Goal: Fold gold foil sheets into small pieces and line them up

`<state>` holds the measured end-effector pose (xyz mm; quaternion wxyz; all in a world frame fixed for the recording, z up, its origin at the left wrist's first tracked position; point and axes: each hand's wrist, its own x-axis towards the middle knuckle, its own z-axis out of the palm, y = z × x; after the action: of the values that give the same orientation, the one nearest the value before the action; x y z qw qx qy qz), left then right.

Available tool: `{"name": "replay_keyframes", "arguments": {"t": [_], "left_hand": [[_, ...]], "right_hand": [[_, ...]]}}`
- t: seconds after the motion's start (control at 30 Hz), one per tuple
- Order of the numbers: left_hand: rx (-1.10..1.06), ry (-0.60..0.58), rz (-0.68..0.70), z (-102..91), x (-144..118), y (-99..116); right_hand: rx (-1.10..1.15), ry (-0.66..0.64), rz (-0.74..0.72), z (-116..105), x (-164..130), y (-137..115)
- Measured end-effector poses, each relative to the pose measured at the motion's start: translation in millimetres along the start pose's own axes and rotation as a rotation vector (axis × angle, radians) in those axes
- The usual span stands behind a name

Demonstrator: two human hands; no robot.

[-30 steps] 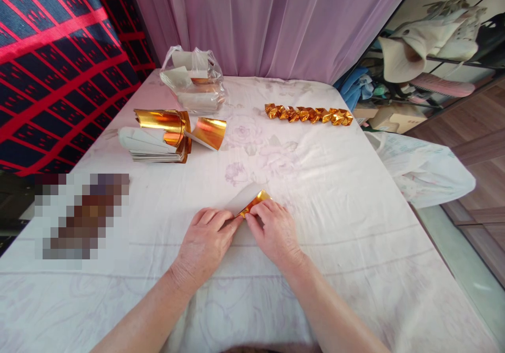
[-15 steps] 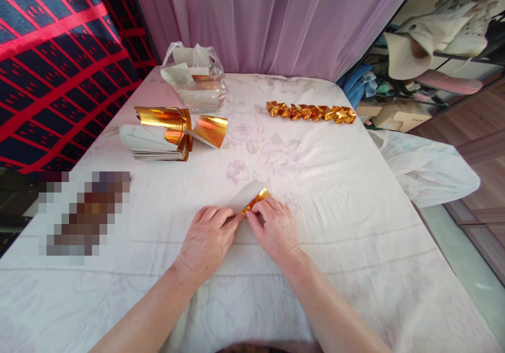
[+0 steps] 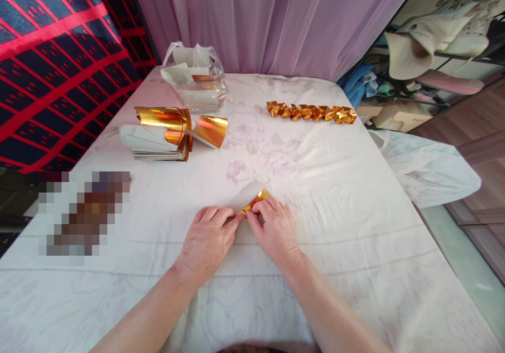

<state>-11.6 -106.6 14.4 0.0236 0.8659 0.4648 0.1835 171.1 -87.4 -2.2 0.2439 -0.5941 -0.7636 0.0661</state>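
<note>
A sheet of gold foil paper (image 3: 255, 198), white on its other face, lies on the table between my hands with its near edge folded over. My left hand (image 3: 208, 237) pinches the left part of that fold. On the right part, my right hand (image 3: 276, 229) presses with curled fingers and thumb, the two thumbs almost meeting at the crease. My fingers hide both ends of the fold. Further off to the left sit a stack of gold foil paper (image 3: 158, 137) and one loose gold sheet (image 3: 211, 130).
A row of folded gold pieces (image 3: 311, 112) lies at the back right. Behind the stack stands a clear plastic bag (image 3: 195, 79) holding more paper. A blurred-out item (image 3: 89, 211) is at the left. Shelves (image 3: 434, 53) and a white bag (image 3: 434, 169) flank the table's right side.
Hardly anything differs. The sheet's white flap sits very slightly lower, while both hands keep their place on the fold.
</note>
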Motion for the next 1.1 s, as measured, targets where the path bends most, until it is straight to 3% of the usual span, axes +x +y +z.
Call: {"name": "replay_keyframes", "arguments": {"t": [1.1], "left_hand": [[0.04,-0.034,-0.009,-2.6,3.4,3.0]], "right_hand": [[-0.016,-0.003,0.01,0.5,0.7,-0.7]]}}
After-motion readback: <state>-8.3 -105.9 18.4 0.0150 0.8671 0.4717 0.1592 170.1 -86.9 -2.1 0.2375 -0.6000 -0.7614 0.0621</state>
